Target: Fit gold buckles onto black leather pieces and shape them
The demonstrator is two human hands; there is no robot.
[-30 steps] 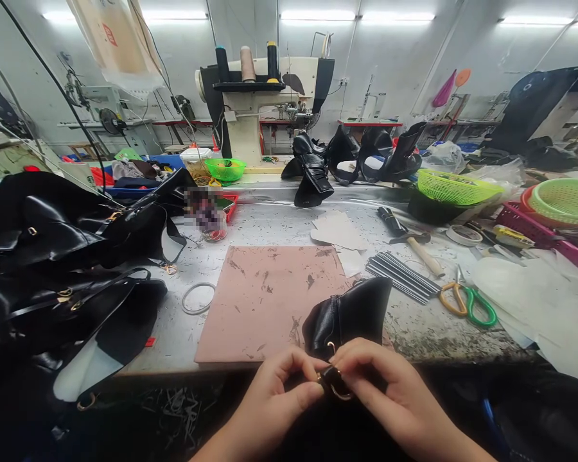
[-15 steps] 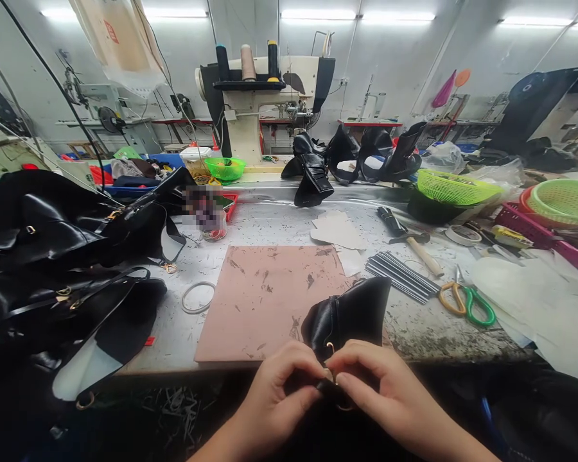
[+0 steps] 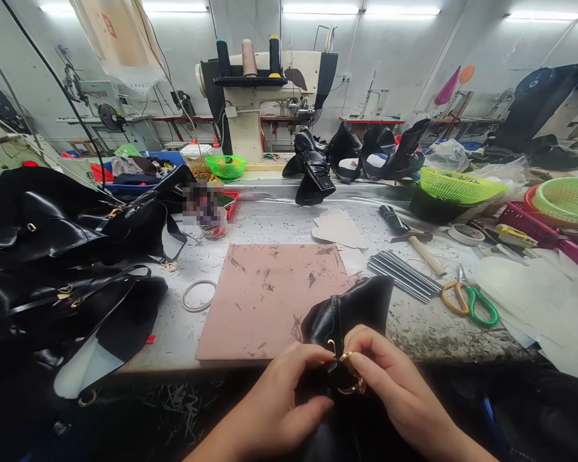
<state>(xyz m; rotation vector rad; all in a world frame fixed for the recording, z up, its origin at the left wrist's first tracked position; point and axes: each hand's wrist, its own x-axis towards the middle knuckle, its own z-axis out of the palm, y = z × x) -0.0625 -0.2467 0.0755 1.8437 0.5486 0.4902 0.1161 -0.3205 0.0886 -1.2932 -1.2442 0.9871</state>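
Note:
A black leather boot upper point(image 3: 351, 314) lies partly on the pinkish cutting board point(image 3: 264, 301) and hangs over the table's front edge towards me. A narrow strap runs across it, with a gold hook-shaped metal piece point(image 3: 331, 346) beside my fingers. My left hand point(image 3: 289, 391) curls around the black strap point(image 3: 333, 367), index finger on it and thumb lower against the leather. Between thumb and forefinger, my right hand point(image 3: 390, 378) pinches a gold buckle point(image 3: 347, 356). More gold metal point(image 3: 354, 387) shows just below it. The leather under my hands is dark and hard to make out.
Black leather uppers point(image 3: 52, 237) are heaped at left. On the right lie scissors point(image 3: 469, 301), grey strips point(image 3: 404, 276) and a hammer point(image 3: 426, 255). A ring point(image 3: 198, 296) sits left of the board. Behind stand a sewing machine point(image 3: 250, 122) and more uppers point(image 3: 313, 167).
My right hand has moved slightly up and right with the gold buckle, which now shows more. My left thumb and index finger have spread farther apart. The board and upper have barely shifted.

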